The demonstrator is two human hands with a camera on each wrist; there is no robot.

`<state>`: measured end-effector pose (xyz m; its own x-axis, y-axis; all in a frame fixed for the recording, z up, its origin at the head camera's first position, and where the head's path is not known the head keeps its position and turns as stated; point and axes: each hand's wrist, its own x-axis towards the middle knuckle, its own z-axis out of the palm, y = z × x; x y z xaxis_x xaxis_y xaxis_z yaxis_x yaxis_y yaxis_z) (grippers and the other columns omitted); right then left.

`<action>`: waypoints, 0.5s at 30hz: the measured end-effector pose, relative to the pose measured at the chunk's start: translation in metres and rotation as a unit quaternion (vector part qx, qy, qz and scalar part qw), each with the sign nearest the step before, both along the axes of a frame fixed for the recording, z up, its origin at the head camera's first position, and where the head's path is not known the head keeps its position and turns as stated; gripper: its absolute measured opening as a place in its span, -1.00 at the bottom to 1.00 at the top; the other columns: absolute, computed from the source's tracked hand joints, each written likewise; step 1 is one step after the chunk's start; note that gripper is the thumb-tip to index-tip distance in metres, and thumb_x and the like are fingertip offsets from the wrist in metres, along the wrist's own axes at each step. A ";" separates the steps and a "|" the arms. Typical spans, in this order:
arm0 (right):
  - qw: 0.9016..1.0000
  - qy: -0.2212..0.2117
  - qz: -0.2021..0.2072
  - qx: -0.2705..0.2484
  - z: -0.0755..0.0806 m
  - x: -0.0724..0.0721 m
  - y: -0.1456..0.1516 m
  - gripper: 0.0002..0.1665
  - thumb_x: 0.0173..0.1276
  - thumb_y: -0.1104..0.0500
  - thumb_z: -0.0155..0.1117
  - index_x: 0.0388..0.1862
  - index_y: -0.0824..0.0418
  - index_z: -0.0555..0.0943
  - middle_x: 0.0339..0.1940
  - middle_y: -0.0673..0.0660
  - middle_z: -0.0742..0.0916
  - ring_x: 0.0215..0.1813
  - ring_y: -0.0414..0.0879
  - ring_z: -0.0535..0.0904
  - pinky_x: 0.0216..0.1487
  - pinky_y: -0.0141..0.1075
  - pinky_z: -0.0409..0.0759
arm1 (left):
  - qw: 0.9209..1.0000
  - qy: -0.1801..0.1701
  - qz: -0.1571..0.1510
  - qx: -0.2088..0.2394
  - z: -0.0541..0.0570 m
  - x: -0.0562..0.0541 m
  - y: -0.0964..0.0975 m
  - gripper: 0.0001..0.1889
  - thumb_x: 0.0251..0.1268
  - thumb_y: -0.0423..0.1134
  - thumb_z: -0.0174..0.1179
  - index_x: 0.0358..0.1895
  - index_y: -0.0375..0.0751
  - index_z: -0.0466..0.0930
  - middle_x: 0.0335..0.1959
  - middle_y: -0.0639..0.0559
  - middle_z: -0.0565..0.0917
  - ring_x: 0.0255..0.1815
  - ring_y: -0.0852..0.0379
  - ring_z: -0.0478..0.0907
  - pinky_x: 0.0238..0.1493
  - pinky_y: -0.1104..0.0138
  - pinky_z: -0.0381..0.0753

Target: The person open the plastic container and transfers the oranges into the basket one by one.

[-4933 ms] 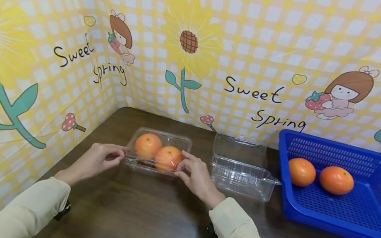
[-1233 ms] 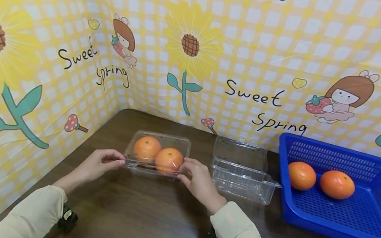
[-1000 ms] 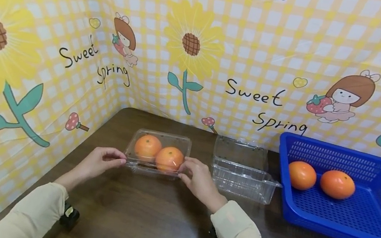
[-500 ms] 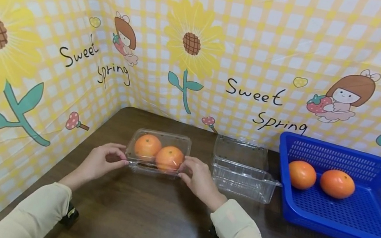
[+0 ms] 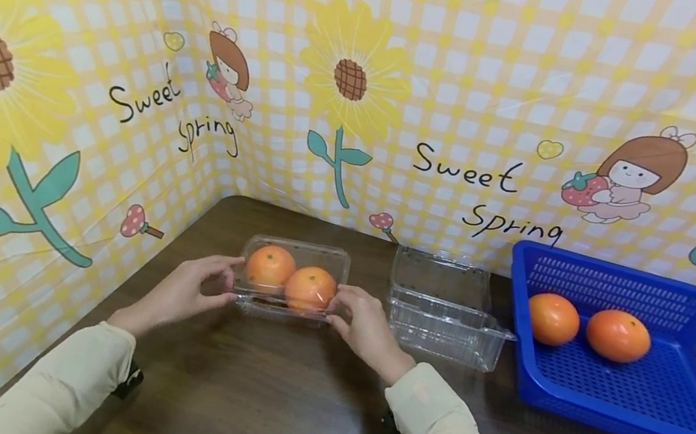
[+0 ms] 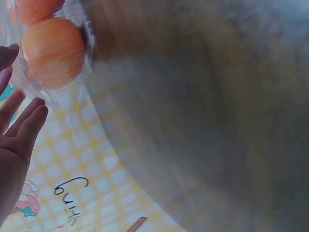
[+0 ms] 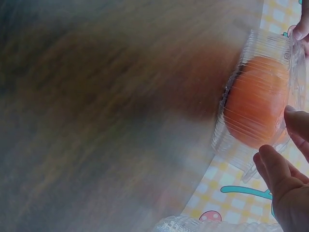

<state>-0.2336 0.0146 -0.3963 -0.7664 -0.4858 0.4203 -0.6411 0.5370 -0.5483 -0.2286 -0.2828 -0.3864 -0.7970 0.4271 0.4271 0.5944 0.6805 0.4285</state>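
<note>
A clear plastic clamshell box (image 5: pixel 334 254) with its lid down sits on the dark wooden table. Two oranges (image 5: pixel 309 288) show through the lid. At the box's front left corner my left hand (image 5: pixel 186 291) has thumb and fingers bent about the edge. My right hand (image 5: pixel 366 328) pinches the front right corner, thumb low and fingers above. In the right wrist view, the right thumb (image 7: pixel 295 121) lies at the lid's edge, and the fingers are beside the box wall. The left wrist view shows the left fingers (image 6: pixel 31 121) spread alongside the box's end.
Right of the box stands a second clear clamshell box (image 5: pixel 445 335), its lid raised at the back. A blue plastic basket (image 5: pixel 617 415) on the right holds two more oranges (image 5: pixel 618 336). A yellow checked cloth (image 5: pixel 479 78) hangs behind and along the left.
The lid edge has settled lower since the earliest frame. My left hand has shifted slightly right and up along the box corner, fingers spreading from the thumb. The right hand stays almost still.
</note>
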 end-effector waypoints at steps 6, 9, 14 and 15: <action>1.000 -0.005 0.001 -0.002 0.001 0.001 0.001 -0.90 0.06 0.32 0.32 -0.49 0.26 0.54 0.00 0.31 0.56 -0.01 0.11 0.51 -0.21 -0.33 0.57 | 0.996 0.048 0.009 -0.074 0.003 -0.002 0.006 -0.44 -0.12 -0.26 0.35 0.06 -0.25 0.42 -0.09 -0.12 0.48 -0.38 0.06 0.52 -0.40 0.24 0.55; 1.000 0.002 0.001 -0.003 0.000 0.000 0.001 -0.89 0.05 0.32 0.32 -0.50 0.25 0.53 -0.02 0.31 0.57 -0.02 0.11 0.52 -0.22 -0.32 0.57 | 0.990 0.081 0.025 -0.111 0.001 -0.002 0.008 -0.46 -0.12 -0.16 0.35 0.04 -0.17 0.48 -0.06 -0.09 0.45 -0.56 0.22 0.38 -0.60 0.39 0.39; 1.000 0.009 -0.003 -0.007 -0.001 0.000 0.000 -0.87 0.02 0.32 0.35 -0.51 0.23 0.53 -0.04 0.30 0.58 -0.03 0.10 0.53 -0.24 -0.31 0.57 | 0.989 0.084 0.047 -0.112 -0.001 -0.002 0.011 -0.52 -0.11 -0.03 0.34 -0.03 -0.09 0.56 -0.06 -0.05 0.45 -0.75 0.37 0.14 -0.71 0.48 0.24; 1.000 0.011 -0.003 -0.007 -0.001 -0.001 0.000 -0.87 0.02 0.32 0.35 -0.51 0.23 0.53 -0.04 0.30 0.58 -0.03 0.10 0.52 -0.24 -0.30 0.57 | 0.989 0.083 0.050 -0.109 -0.001 -0.003 0.011 -0.52 -0.11 -0.01 0.33 -0.05 -0.09 0.57 -0.07 -0.04 0.45 -0.78 0.38 0.10 -0.72 0.47 0.24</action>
